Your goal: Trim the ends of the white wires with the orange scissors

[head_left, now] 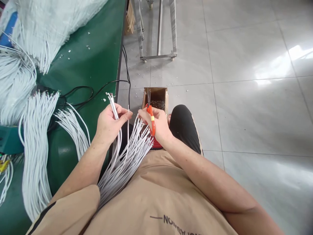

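Note:
My left hand (110, 121) is closed around a few white cables (113, 109), their cut ends pointing up. Between its thumb and forefinger stands one more white cable, held apart from the others. Close by on the right, my right hand (157, 120) grips orange-handled scissors (151, 120) with the dark blades pointing away from me. The right fingertips are near the single cable; whether they touch it I cannot tell. Below both hands a large bundle of white cables (132, 156) lies across my lap, its loose ends fanned toward the right hand.
On the green table (97, 55) at left lie several white cable bundles (36, 147) and a black cord (102, 88). An open cardboard box (146, 98) holding small clippings stands on the floor before me. Beyond it is a wheeled metal frame (158, 55). Scraps dot table and floor.

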Tool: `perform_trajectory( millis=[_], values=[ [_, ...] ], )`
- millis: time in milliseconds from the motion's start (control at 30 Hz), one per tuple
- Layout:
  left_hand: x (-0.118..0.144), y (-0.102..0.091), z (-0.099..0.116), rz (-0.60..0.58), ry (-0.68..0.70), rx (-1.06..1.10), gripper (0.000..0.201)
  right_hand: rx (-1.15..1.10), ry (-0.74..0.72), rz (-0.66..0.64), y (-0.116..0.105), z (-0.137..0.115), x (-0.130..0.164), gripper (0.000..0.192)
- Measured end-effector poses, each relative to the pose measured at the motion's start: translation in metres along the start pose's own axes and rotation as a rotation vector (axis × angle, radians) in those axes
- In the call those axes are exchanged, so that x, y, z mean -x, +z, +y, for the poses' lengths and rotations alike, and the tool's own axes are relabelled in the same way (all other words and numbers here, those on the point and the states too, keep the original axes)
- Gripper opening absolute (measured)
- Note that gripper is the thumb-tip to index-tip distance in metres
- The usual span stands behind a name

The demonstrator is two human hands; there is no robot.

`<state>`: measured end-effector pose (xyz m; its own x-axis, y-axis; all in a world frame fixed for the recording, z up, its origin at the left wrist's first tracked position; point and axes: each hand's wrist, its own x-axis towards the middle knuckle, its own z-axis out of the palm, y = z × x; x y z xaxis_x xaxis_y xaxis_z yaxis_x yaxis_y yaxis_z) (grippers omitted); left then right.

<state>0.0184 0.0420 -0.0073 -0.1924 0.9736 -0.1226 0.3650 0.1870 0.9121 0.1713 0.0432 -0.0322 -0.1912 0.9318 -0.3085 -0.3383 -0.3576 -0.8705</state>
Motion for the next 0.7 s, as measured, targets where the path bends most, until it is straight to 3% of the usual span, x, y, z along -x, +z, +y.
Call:
perform_trajectory(
  millis=[67, 233, 333, 433, 600, 700],
  values=[
    [-0.001, 0.000, -0.001, -0.037, -0.026, 0.057, 0.035, 0.023, -0.009, 0.040, -0.002, -0.004, -0.005, 0.017],
    [-0.001, -0.001, -0.001, -0.156, -0.081, 0.123, 0.035, 0.089, -0.011, -0.164, 0.000, -0.011, -0.016, 0.015],
    [0.000, -0.005, 0.003, -0.275, -0.147, 0.163, 0.032, 0.133, -0.083, 0.009, 0.000, -0.007, -0.017, 0.018],
    [0.000, -0.007, 0.007, -0.312, -0.192, 0.192, 0.035, 0.203, -0.190, 0.166, -0.001, -0.007, -0.015, 0.022],
    [0.000, -0.005, 0.003, -0.305, -0.131, 0.137, 0.029, 0.296, -0.284, 0.053, 0.005, -0.021, -0.016, 0.016],
    [0.000, -0.004, 0.000, -0.324, -0.068, 0.101, 0.025, 0.484, -0.348, 0.038, 0.009, -0.028, -0.019, 0.012]
  ],
)
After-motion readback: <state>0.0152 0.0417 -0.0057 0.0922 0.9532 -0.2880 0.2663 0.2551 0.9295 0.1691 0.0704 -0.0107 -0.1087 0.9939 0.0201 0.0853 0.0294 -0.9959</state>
